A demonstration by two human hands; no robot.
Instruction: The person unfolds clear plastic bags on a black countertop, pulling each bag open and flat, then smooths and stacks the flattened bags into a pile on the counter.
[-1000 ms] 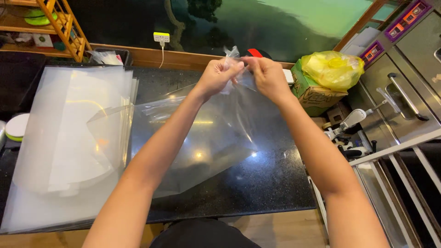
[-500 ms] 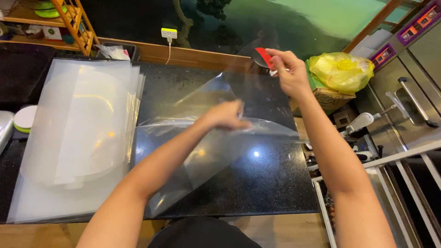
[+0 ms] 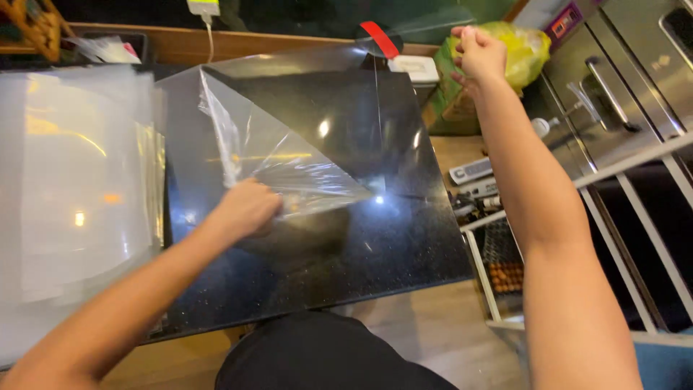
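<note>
A person at a black stone counter (image 3: 404, 245) separates two layers of clear plastic. The fingertips of the right hand (image 3: 478, 52) face away from the camera, so the grip itself is hard to read, but the fingers are closed narrow, pinching the upper corner of a clear rigid sheet (image 3: 339, 108). That sheet is nearly invisible against the dark stone; only its edges and glare spots give it away, and its lower edge cannot be traced. The fingers of the left hand (image 3: 247, 209) are curled shut on a thin, wrinkled film (image 3: 281, 162), their tips hidden under the knuckles. At the left edge a stack of frosted sheets (image 3: 79, 180) runs out of view.

Half a second earlier the left hand lay flatter and higher on the plastic, closer to the right hand; now it has pulled down and toward the body, and the film has come away in a broad triangle. The right hand has stayed high at the far corner.

The film stretches taut from the left fingers up to its far-left corner, creased and glinting. The sheet spans the counter between the two hands. Just beyond the right fingers sits a yellow bag (image 3: 523, 47); a red-tipped object (image 3: 379, 37) lies to their left.
</note>
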